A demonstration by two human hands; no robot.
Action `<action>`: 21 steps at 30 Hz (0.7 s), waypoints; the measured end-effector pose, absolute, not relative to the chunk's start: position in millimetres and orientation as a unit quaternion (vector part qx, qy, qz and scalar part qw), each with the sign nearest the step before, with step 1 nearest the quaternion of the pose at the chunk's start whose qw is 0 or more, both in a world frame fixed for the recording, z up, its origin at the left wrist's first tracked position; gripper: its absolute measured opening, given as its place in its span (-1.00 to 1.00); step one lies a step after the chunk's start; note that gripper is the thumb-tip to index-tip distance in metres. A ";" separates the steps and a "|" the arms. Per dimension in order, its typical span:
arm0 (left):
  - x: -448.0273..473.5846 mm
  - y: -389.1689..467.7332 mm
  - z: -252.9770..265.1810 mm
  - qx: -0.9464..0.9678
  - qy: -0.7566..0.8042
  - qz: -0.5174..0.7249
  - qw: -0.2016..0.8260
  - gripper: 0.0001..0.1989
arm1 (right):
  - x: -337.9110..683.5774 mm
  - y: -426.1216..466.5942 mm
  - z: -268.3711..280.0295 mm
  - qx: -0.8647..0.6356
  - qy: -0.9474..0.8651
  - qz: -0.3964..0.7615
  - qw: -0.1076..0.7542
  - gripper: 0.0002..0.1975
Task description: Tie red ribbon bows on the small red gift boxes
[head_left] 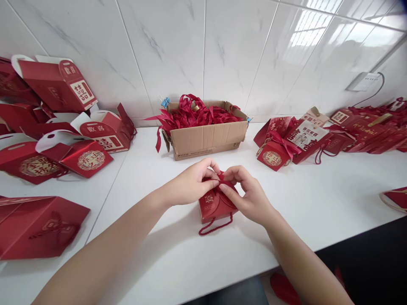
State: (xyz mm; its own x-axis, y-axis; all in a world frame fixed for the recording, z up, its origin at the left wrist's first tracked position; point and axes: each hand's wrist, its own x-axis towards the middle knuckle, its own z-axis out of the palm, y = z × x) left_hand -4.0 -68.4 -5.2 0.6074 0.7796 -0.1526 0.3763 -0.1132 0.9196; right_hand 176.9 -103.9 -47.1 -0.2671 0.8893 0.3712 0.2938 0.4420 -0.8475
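A small red gift box (208, 215) with pale lettering sits on the white table, its dark red cord handle (216, 229) hanging out at the near side. Across its top lies a red ribbon (221, 174), partly hidden by my fingers. My left hand (199, 180) pinches the ribbon from the left, thumb and fingers together. From the right, my right hand (243, 186) has its thumb and fingertips closed on the ribbon at the same spot. Whether the ribbon forms a knot or a bow there is covered by the fingers.
Behind the box stands a cardboard box (206, 137) full of red ribbons. Stacked red gift boxes (57, 84) crowd the left side, with a larger one (41, 228) nearer. Finished-looking bowed boxes (271, 159) and red bags (362, 133) line the right; a tiled wall (178, 51) is behind.
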 end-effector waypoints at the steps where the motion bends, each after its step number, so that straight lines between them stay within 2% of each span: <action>1: -4.8 -68.1 -4.8 0.722 0.401 0.178 0.536 -0.88 | 177.0 -103.7 -47.7 -0.406 -0.722 0.337 0.448 -0.90; 8: -4.9 -69.0 -0.7 0.702 0.414 0.156 0.558 -0.78 | 178.8 -102.5 -47.2 -0.392 -0.745 0.320 0.435 -0.96; 14: -0.7 -70.5 -1.6 0.669 0.451 0.206 0.553 -0.64 | 179.4 -103.3 -49.0 -0.384 -0.792 0.158 0.447 -0.81; 21: 1.0 -69.3 -4.7 0.649 0.493 0.242 0.527 -0.41 | 168.3 -105.2 -58.8 -0.437 -0.762 -0.006 0.478 -0.87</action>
State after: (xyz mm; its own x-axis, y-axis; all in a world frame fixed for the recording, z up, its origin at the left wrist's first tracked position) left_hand 1.0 -69.3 -4.7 0.3970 0.8945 -0.2057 0.3851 0.0411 0.9220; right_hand 168.3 -105.2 -58.8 -0.1609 0.6603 0.7336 0.6725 0.6174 -0.4081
